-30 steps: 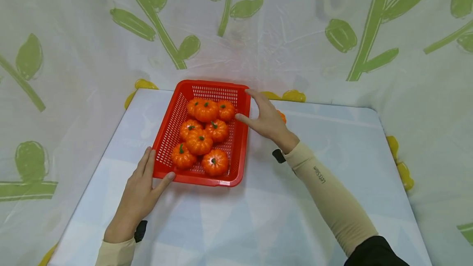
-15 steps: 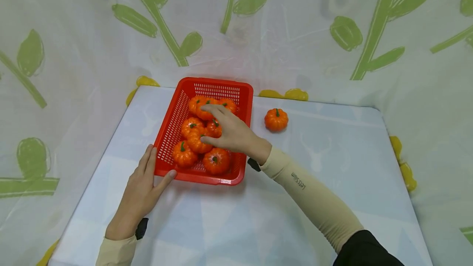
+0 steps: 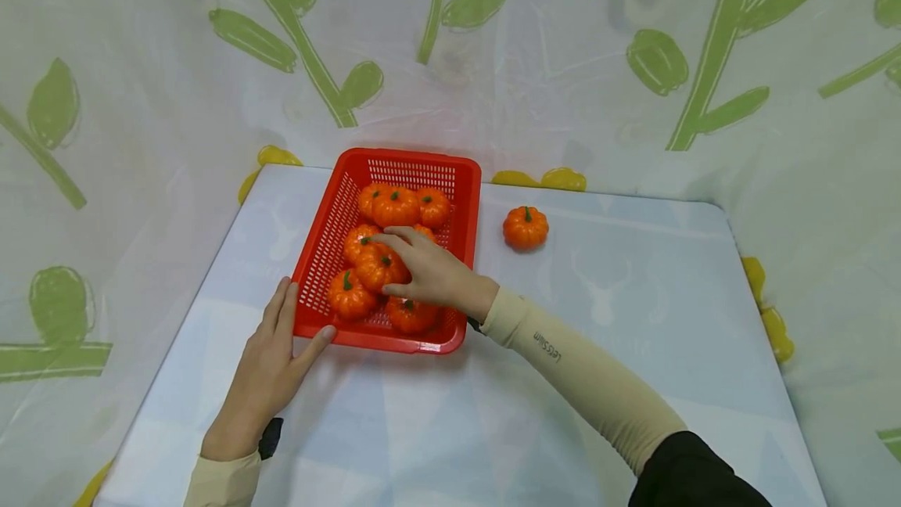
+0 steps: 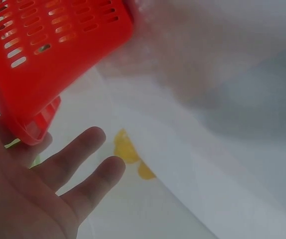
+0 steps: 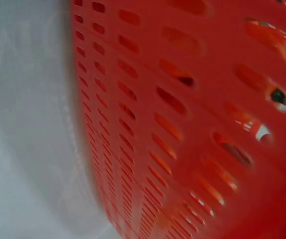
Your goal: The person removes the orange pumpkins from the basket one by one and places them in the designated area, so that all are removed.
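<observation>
A red perforated plastic basket [image 3: 469, 233] holds several small orange pumpkins with green stems. My right hand [image 3: 439, 276] reaches over its right side and grips one pumpkin [image 3: 377, 267], fingers on the far side and thumb on the near side. At the basket's near-left corner lies my left hand [image 3: 263, 366], its fingers straight along the outside and its thumb at the front rim. The left wrist view shows the basket corner [image 4: 78, 62] against the spread fingers. Only the basket's perforated wall [image 5: 282, 199] fills the right wrist view; that hand is out of sight there.
One more orange pumpkin [image 3: 525, 228] sits on the table to the right of the basket. The pale blue patterned table [image 3: 507, 413] ends at the back against a white sheet [image 3: 549, 100] printed with green leaves.
My right hand has moved left from the basket's right rim into the basket and now grips a pumpkin. The pumpkin on the table has come into full view. The left hand stays put.
</observation>
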A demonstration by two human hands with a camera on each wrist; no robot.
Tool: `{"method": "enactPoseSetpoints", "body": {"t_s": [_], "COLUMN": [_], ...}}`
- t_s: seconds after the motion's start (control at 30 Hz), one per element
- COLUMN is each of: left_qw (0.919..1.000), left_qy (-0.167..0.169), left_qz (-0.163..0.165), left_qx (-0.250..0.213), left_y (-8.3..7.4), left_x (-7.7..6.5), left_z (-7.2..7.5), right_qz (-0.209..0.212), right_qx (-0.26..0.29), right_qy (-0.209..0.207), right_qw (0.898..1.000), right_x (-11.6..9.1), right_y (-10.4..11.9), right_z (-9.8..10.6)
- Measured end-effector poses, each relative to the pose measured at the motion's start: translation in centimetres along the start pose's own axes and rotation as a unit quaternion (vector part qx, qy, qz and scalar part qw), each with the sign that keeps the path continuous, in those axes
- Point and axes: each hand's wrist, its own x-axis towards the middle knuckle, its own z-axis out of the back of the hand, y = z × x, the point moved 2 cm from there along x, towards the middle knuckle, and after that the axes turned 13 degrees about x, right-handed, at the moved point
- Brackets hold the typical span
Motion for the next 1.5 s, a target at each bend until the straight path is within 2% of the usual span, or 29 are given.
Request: {"method": "enactPoseSetpoints", "body": {"t_s": [0.33,0.6,0.73,0.83,1.13,1.5], "left_qw": [1.0,0.9999,0.9999,1.0,0.9998,0.9998], "left_qy": [-0.004,-0.011,-0.011,-0.008,-0.007,-0.014], "left_qz": [0.0,0.002,0.002,0.002,0.004,0.002], "left_qx": [0.004,-0.008,-0.005,-0.005,-0.015,-0.012], "left_y": [0.1,0.4,0.4,0.3,0.8,0.7], "left_x": [-0.1,-0.2,-0.1,0.1,0.1,0.1], "left_z": [-0.2,-0.5,-0.3,-0.1,-0.3,0.0], "right_qz": [0.02,0.054,0.048,0.034,0.028,0.052], "right_qx": [-0.012,-0.004,0.011,0.024,0.05,0.074], "right_qy": [0.01,-0.006,-0.017,-0.024,-0.062,-0.135], "right_qw": [1.0,0.999,0.999,0.999,0.996,0.987], "right_x": [0.2,0.6,0.7,0.7,-0.2,-2.7], "right_y": [-0.5,-0.8,-1.0,-1.0,0.2,0.2], "right_z": [-1.6,-2.0,-2.0,-1.7,0.7,2.9]}}
